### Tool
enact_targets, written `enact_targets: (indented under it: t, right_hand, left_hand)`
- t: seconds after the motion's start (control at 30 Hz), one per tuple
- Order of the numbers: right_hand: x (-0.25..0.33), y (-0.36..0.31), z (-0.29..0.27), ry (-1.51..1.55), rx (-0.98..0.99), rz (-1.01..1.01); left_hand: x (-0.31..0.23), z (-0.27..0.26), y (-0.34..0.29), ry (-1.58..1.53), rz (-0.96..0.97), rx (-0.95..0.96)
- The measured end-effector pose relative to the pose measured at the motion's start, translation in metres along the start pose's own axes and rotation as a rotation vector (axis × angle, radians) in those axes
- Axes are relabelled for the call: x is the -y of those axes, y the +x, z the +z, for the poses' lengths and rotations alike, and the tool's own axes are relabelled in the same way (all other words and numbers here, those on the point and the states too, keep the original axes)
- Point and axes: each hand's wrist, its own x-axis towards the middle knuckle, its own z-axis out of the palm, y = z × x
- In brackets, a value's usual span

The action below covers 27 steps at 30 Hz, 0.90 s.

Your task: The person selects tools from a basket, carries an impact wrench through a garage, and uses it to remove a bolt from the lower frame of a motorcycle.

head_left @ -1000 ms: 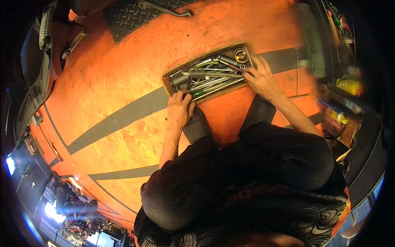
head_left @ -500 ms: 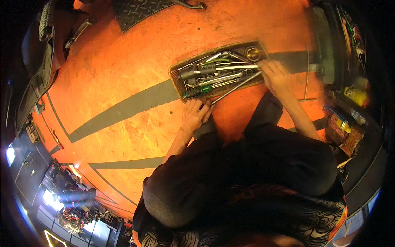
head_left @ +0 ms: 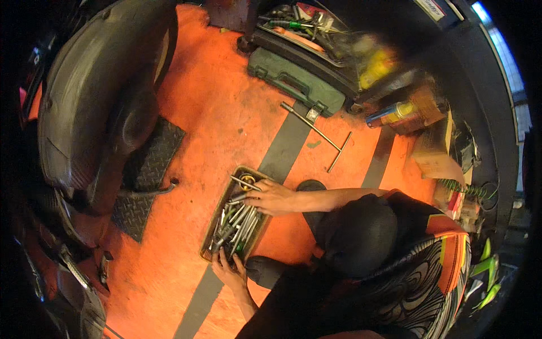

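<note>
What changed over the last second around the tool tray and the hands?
The view swung, so the tool tray now runs lengthwise. The left hand, off the tray half a second ago, is back at its near end. The right hand, which was drawing a long tool out, now rests on the tools. The tray stays on the orange floor.

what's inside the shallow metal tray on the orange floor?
The shallow metal tray holds a pile of long silver wrenches and sockets and a round brass-coloured ring. The right hand and left hand cover parts; the tray bottom is hidden.
</note>
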Motion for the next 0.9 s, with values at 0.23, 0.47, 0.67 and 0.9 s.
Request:
enact_targets:
  t: [0.23,0.47,0.67,0.9]
  right_hand:
    - [0.02,0.023,0.005,0.026,0.091,0.192]
    - [0.021,0.032,0.017,-0.212,0.143,0.244]
    - [0.014,0.028,0.02,-0.251,-0.084,0.082]
    - [0.006,0.025,0.041,0.106,-0.037,0.052]
  left_hand:
    - [-0.012,0.001,0.027,0.01,0.089,0.043]
    - [-0.036,0.003,0.051,0.195,0.047,0.243]
    - [-0.033,0.018,0.044,0.077,0.024,0.215]
    - [-0.04,0.006,0.048,0.05,0.053,0.22]
